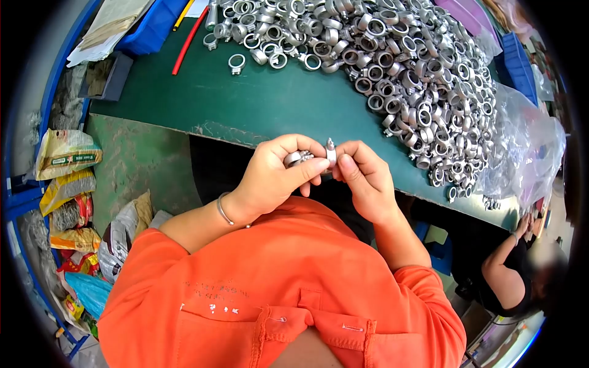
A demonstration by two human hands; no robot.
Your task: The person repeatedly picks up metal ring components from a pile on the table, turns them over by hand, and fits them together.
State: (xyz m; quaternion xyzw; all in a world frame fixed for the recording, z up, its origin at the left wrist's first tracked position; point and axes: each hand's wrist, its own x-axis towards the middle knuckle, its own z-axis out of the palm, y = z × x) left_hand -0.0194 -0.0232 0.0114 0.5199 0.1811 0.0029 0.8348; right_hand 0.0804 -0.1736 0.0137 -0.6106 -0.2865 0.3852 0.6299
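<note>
My left hand [274,170] is closed, with a few silver metal rings [296,159] tucked in its curled fingers. Between the fingertips of both hands, one metal ring [331,153] is held edge-on, a small lug pointing up from its top. My right hand [369,181] pinches this ring from its side with thumb and forefinger. Both hands are in front of my orange shirt, just off the near edge of the green table [184,101]. A large heap of similar rings [392,67], each with a small lug, covers the far and right part of the table.
A red stick [189,46] lies at the table's far left, near a blue bin [147,30] and a grey box [107,76]. Clear plastic bags [521,141] hang over the right end. Filled sacks [67,153] line the left rack. Another person [506,276] sits at right.
</note>
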